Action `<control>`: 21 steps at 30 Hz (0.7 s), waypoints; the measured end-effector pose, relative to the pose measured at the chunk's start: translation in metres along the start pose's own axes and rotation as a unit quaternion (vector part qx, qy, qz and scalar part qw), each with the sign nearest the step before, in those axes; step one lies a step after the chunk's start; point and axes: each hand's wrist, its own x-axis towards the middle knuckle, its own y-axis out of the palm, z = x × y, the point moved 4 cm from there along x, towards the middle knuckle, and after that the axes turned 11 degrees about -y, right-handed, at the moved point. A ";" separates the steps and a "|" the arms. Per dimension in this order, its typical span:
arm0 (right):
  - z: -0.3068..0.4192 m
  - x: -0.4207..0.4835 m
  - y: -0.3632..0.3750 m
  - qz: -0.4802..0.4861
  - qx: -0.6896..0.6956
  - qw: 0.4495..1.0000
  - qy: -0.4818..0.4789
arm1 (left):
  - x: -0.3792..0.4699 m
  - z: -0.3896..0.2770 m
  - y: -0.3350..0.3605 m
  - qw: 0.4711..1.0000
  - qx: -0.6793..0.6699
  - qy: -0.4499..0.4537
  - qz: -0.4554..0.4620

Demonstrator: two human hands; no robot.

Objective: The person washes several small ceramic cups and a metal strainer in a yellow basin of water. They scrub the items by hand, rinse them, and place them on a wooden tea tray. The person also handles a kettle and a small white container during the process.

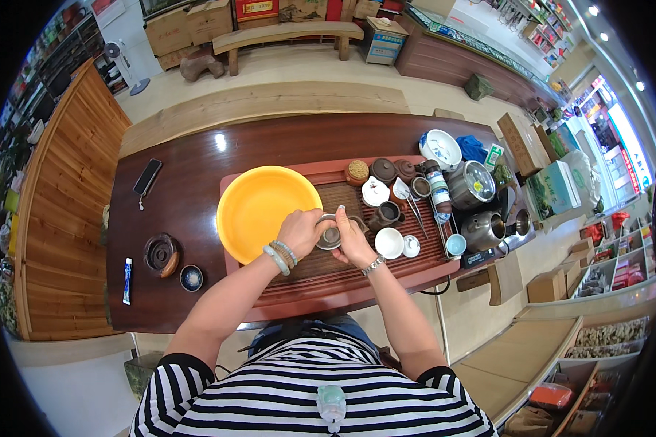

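My left hand (300,232), with bracelets at the wrist, and my right hand (354,236), wearing a metal watch or bracelet, hold a small round greyish cup-like vessel (329,238) between them. Its exact kind cannot be told, as my fingers cover part of its rim. The hands are over the woven mat of a reddish wooden tea tray (284,306). Just left of them stands a large yellow plastic basin (268,213), its inside plain yellow. To the right are a dark pitcher (384,216), a white bowl (389,243) and a small white lid (411,246).
Brown clay teapots (384,170), metal tongs (415,210), a steel kettle (481,230) and a lidded steel pot (472,184) crowd the tray's right side. On the table's left lie a phone (148,176), a toothpaste-like tube (127,281), a dark ashtray-like dish (160,255) and a small bowl (191,278).
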 end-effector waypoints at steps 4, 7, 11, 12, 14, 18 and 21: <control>-0.001 0.010 0.006 0.019 0.031 0.999 -0.021 | -0.019 0.014 0.016 0.980 -0.190 -0.046 -0.044; -0.001 0.014 0.013 0.048 0.015 0.999 -0.018 | -0.030 0.028 0.025 0.929 -0.357 -0.090 0.026; 0.002 0.015 0.032 0.146 -0.021 0.989 0.021 | -0.027 0.038 -0.009 0.988 -0.155 -0.003 0.009; 0.003 0.013 0.037 0.149 -0.013 0.988 0.022 | -0.026 0.037 -0.019 0.998 -0.024 0.045 -0.024; 0.007 0.013 0.047 0.166 -0.017 0.986 0.010 | -0.023 0.041 -0.031 0.997 0.062 0.050 -0.018; 0.006 0.013 0.058 0.171 -0.027 0.985 0.025 | -0.030 0.049 -0.039 0.998 0.000 0.044 -0.035; 0.004 0.014 0.060 0.146 -0.019 0.988 0.036 | -0.041 0.057 -0.031 0.991 -0.111 -0.027 -0.072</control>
